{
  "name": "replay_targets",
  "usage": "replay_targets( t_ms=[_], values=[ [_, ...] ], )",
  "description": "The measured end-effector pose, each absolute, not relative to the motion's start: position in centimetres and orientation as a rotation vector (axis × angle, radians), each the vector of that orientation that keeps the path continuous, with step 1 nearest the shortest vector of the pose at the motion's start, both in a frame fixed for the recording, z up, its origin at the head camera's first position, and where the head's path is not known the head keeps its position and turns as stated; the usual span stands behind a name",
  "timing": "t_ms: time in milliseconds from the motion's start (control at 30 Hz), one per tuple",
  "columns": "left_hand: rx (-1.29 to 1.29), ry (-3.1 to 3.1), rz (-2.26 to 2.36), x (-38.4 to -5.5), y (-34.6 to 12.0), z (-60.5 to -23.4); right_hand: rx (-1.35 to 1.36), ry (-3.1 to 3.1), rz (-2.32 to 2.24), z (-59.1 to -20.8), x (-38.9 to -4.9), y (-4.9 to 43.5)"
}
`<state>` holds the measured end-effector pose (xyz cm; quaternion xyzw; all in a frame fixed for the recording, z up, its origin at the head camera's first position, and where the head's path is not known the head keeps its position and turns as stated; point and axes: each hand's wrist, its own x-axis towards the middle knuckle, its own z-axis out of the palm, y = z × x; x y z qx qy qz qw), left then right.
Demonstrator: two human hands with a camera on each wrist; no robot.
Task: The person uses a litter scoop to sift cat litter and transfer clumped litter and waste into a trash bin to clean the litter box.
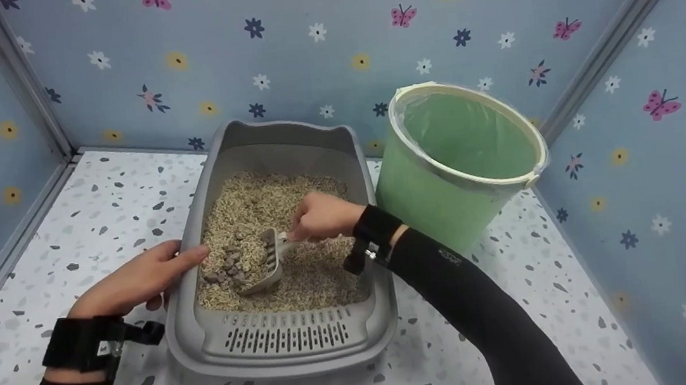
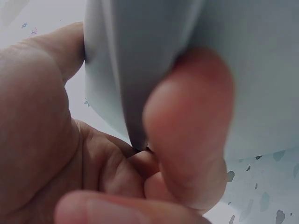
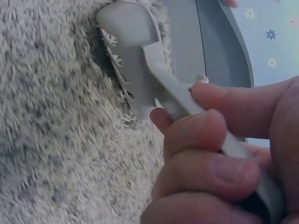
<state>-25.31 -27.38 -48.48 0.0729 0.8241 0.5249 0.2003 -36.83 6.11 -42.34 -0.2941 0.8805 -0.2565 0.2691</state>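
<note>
A grey litter box (image 1: pixel 285 366) holds tan pellet litter (image 1: pixel 323 277), with several dark greyish clumps (image 1: pixel 229 271) gathered toward its left side. My left hand (image 1: pixel 141 277) grips the box's left rim, thumb over the top edge. In the left wrist view the fingers (image 2: pixel 191 116) curl beneath that rim. My right hand (image 1: pixel 323 215) holds a light grey slotted litter scoop (image 1: pixel 272 260) by its handle, fingers wrapped round it. The scoop's head lies tilted in the litter just right of the clumps. In the right wrist view its slotted edge (image 3: pixel 119 70) meets the litter.
Right of the box stands a green bucket (image 1: pixel 440 208) lined with a clear plastic bag, close to the box's side. Both rest on a white speckled surface (image 1: pixel 109 211). Blue flowered panels (image 1: pixel 302 50) enclose the back and both sides.
</note>
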Motion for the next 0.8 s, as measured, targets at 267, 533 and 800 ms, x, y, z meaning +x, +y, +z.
replay_targets(
  t_ms=[267, 533, 800],
  values=[
    [0.198, 2.301, 1.470, -25.3, -27.3, -48.5, -0.706, 2.475, -0.637, -41.5, -37.4, 6.1],
    [0.190, 2.315, 1.458, -25.1, -27.3, -48.6, -0.716, 2.477, -0.530, -40.4, -37.5, 6.1],
    [0.203, 2.304, 1.445, -25.1, -27.4, -48.4, -0.717, 2.556, -0.437, -38.1, -38.3, 7.4]
  ],
)
